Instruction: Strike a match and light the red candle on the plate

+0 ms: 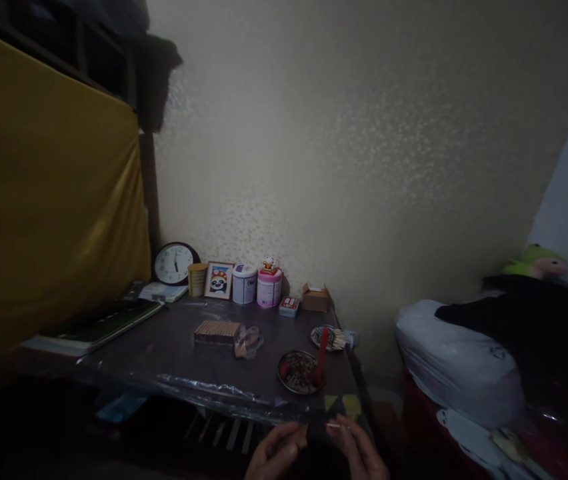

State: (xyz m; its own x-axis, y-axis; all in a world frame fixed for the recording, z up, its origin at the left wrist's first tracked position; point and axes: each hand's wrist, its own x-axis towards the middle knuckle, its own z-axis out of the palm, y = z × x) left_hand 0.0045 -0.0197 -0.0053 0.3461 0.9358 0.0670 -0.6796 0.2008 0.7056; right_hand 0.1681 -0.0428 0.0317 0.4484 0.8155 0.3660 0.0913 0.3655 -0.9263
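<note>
Head view of a dim room: two bare hands meet at the bottom edge of the picture, just in front of a dark tabletop [174, 347]. The left hand [277, 453] and right hand [359, 450] together pinch a small dark piece of material [320, 423], with a thin pale stick [335, 425] lying across it at the right fingers [347, 427]. Both sets of fingers are closed on that piece; exactly what it is, the gloom hides.

Just beyond the hands sits a round metal dish [298, 372] of small dark bits with a red-handled tool [322, 353] leaning in it. Behind it is a second small plate of sticks [333, 338]. Further left lie a flat stack of pale sticks [217, 331] and a crumpled clear bag [248, 341]. Along the wall stand a clock [176, 263], a framed panda picture [219, 280], two tins [244, 285] and a small cardboard box [315, 298].

To do this fine work well, it seems wise to keep the stick steady between fingertips, hold the piece taut, and work close to the dish so nothing drops in the poor light.
</note>
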